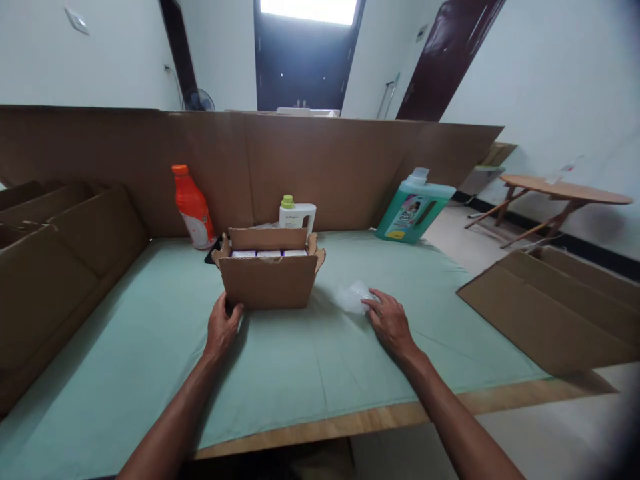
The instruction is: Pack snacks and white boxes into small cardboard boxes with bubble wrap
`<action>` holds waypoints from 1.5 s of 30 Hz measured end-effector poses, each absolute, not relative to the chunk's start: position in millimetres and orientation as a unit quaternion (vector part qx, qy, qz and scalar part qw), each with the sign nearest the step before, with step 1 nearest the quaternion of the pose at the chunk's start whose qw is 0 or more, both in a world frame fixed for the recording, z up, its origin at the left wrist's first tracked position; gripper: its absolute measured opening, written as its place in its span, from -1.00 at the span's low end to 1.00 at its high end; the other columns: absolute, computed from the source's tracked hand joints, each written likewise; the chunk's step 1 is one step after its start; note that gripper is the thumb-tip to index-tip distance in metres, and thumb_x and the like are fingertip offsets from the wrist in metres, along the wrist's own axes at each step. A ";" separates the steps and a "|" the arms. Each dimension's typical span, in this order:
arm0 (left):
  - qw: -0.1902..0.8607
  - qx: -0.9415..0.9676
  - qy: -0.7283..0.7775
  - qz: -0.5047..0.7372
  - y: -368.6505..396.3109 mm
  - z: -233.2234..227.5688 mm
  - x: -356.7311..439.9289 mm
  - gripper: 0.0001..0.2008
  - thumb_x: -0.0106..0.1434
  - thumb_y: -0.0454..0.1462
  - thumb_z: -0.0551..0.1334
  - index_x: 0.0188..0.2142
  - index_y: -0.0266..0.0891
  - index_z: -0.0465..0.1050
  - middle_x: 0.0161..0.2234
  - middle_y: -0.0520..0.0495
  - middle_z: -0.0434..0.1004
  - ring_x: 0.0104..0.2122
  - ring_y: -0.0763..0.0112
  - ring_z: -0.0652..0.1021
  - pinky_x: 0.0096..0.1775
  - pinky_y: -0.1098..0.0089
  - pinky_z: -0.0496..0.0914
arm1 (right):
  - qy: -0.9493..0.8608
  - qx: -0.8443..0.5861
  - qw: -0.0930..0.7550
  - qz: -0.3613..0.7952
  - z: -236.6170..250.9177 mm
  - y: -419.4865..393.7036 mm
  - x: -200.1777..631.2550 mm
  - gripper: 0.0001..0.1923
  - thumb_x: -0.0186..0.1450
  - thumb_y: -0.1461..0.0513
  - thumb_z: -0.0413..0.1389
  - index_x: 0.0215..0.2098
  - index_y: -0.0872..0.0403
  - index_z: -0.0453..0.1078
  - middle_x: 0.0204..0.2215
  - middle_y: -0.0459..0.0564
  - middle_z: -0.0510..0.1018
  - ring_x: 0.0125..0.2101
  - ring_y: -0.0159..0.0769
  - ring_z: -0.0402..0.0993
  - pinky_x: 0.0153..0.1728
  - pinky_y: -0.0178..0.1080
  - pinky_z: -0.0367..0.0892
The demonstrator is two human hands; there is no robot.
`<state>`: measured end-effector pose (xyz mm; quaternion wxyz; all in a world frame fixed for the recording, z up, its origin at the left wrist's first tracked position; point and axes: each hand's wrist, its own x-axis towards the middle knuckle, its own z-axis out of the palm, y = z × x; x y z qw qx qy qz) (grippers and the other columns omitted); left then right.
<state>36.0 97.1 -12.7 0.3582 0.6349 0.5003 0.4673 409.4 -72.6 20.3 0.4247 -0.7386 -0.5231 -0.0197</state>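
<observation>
A small open cardboard box stands upright on the green cloth, with several white packs in a row inside it. My left hand grips its lower left corner, thumb at the front and fingers along the side. To the right of the box, my right hand has its fingers closed on the edge of a crumpled piece of clear plastic wrap, which rests on the cloth. Behind the box is a white bottle with a green cap, its lower part hidden.
A red bottle stands back left, and a teal detergent jug back right. A tall cardboard panel closes off the rear. Larger cardboard boxes flank the green cloth, at left and right.
</observation>
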 end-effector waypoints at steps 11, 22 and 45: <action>0.669 0.446 0.419 0.421 -48.0 9.5 55.5 -0.07 -0.03 0.02 0.47 0.25 -0.20 0.17 0.19 -0.37 0.34 0.10 -0.01 0.49 0.02 0.10 0.45 | -0.325 -0.517 0.750 0.252 87.3 -110.8 296.8 -0.72 0.12 0.04 0.38 -0.26 -0.03 0.59 -0.24 -0.04 0.70 -0.28 -0.26 0.62 -0.23 -0.19 0.54; 0.706 0.448 0.361 0.412 -76.3 23.1 54.3 -0.44 -0.04 0.07 0.37 -0.17 -0.26 0.46 -0.25 -0.12 0.58 -0.34 0.32 0.56 -0.26 0.32 0.45 | -0.372 -0.547 0.684 0.307 70.3 -138.9 262.1 -0.64 0.12 -0.05 0.28 -0.24 -0.01 0.47 -0.24 -0.02 0.67 -0.27 -0.21 0.61 -0.26 -0.16 0.54; 0.241 0.785 0.467 0.330 7.7 -5.0 -6.5 -0.78 0.08 -0.29 0.31 -0.23 -0.15 0.59 -0.13 -0.19 0.56 -0.03 0.02 0.50 0.10 0.06 0.32 | -0.703 -0.618 0.330 0.121 5.7 -86.7 239.5 -0.72 0.17 0.16 0.26 -0.13 -0.04 0.59 0.00 0.06 0.63 0.05 -0.03 0.50 0.10 0.06 0.31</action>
